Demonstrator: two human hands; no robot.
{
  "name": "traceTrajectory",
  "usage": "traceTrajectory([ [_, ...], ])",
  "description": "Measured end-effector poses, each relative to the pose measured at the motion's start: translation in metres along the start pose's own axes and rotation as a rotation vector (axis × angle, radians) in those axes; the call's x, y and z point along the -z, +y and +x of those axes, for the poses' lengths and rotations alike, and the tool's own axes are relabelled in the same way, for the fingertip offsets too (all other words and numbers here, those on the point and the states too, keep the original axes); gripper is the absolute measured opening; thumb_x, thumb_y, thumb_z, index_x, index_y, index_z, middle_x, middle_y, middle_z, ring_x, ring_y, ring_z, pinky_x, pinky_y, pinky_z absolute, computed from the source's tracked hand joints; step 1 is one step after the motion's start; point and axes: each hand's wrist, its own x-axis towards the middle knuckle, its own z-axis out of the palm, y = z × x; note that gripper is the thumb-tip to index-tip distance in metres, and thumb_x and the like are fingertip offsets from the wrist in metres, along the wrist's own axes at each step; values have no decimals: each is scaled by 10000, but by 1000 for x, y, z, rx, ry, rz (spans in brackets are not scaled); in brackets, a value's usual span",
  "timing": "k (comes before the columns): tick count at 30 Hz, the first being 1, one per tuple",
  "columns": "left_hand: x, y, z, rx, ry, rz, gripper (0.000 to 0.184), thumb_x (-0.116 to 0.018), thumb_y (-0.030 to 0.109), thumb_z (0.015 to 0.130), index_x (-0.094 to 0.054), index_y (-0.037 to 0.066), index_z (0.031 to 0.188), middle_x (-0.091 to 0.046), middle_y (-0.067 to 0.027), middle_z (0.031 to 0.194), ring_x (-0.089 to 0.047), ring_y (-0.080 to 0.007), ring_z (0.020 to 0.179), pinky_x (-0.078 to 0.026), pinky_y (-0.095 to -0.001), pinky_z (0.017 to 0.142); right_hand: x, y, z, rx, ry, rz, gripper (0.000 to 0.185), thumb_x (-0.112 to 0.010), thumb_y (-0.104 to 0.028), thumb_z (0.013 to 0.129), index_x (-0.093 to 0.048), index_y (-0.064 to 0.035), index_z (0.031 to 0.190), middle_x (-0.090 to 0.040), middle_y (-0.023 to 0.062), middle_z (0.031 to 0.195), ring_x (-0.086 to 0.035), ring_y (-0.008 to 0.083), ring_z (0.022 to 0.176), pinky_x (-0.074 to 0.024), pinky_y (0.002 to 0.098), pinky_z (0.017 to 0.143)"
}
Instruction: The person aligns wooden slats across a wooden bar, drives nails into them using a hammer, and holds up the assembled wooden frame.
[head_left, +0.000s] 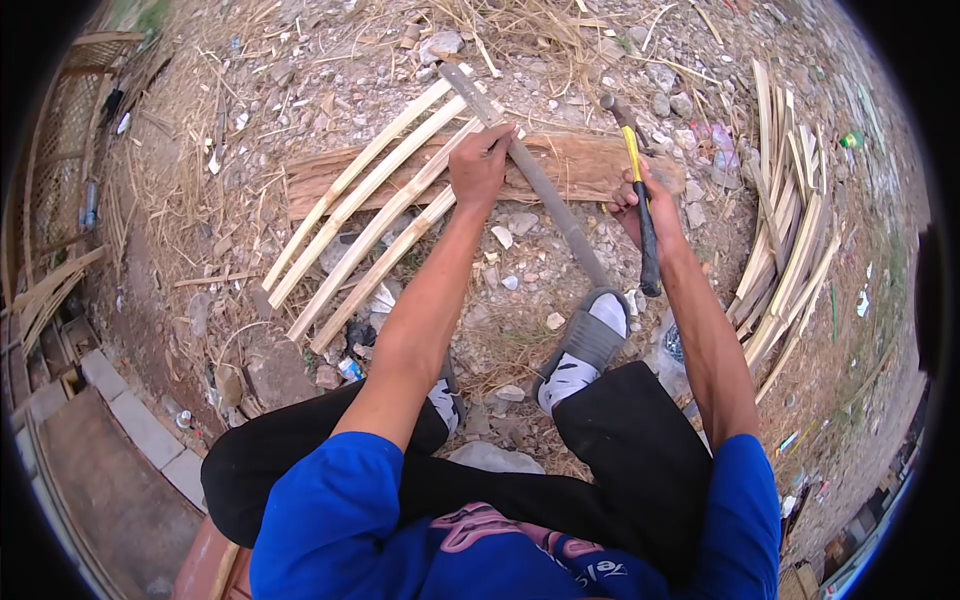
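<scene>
A: What has the R hand (652, 205), pls?
B: Its fingers are wrapped around the hammer (632, 150), approx. mid-handle, w/ the head up.
A: And the L hand (478, 168)?
B: It touches the grey strip (555, 205), where this crosses the pale slats (335, 280), nr the plank (590, 165). If it pinches sth, I cannot tell.

Upper centre: plank (585, 165) lying across ground (350, 60). Four strips (405, 195) side by side over plank's left part, upper ends at slat (555, 210). Slat slanting from upper centre across plank, lower end near right foot (590, 345). Left hand (480, 168) on slat, at plank. Right of it, hammer (638, 165) in right hand (652, 205). Right: strip pile (790, 230) on ground. Upper left: lattice panel (55, 150). Lower left: blocks (130, 412).
</scene>
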Motion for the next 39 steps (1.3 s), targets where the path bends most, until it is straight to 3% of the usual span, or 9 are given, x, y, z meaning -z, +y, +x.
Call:
traceTrajectory([
  [4,0,-2,1,-9,2,24,171,-767,124,857,-785,72,1019,-763,-125,917,-729,-197,818,-549,-296,742,-34,-8,-13,49,309,-252,279,-523,-335,1043,-551,-66,1108,-674,105,1105,-633,184,1015,-476,332,854],
  [7,0,-1,0,1,-5,23,173,-771,127,855,-785,71,1017,-764,-128,925,-732,-201,822,-551,-296,748,-25,-16,-18,93,297,-348,296,-551,-301,1031,-556,-39,1169,-623,151,1306,-625,214,1140,-490,326,866],
  [16,-4,-9,0,-15,38,39,182,-781,124,842,-772,28,997,-758,-136,883,-724,-186,768,-551,-290,711,-25,6,-9,337,361,-991,275,-559,-265,1035,-579,-29,1176,-558,7,743,-486,120,635,-436,298,597],
  [21,-3,-9,0,-4,35,43,164,-778,115,834,-769,16,965,-754,-127,857,-718,-182,750,-550,-294,704,-61,23,-11,504,344,-1301,304,-578,-285,1016,-577,-11,1148,-564,171,767,-534,238,676,-438,394,642],
  [25,-3,-9,-1,12,8,50,152,-778,118,825,-770,37,953,-748,-123,854,-715,-220,755,-548,-315,695,-81,27,-13,554,311,-1394,270,-574,-268,1014,-575,-17,1111,-570,218,739,-545,355,651,-437,429,628],
  [28,-3,-13,-1,-35,24,4,137,-780,130,814,-769,70,937,-736,-127,862,-705,-282,763,-545,-359,687,-82,38,-13,590,238,-1410,225,-579,-234,1004,-568,-25,1088,-568,228,719,-571,407,652,-434,463,616],
  [31,-3,-12,-1,-78,36,-43,130,-774,114,813,-763,61,932,-735,-122,873,-704,-283,768,-548,-356,700,-77,49,-12,627,222,-1474,156,-581,-175,1004,-575,-37,1077,-512,194,671,-512,331,585,-411,423,581],
  [34,2,-4,1,-80,1,-2,124,-766,102,815,-759,49,928,-734,-118,880,-704,-284,772,-549,-354,712,-84,51,-18,567,212,-1473,167,-577,-187,991,-539,-39,1058,-582,256,730,-590,470,699,-423,521,621],
  [39,3,-5,1,-82,5,18,120,-761,94,816,-756,37,921,-731,-121,874,-703,-285,770,-547,-355,711,-86,54,-15,605,217,-1519,163,-571,-184,992,-524,-40,1054,-583,265,738,-586,485,716,-420,535,627],
])
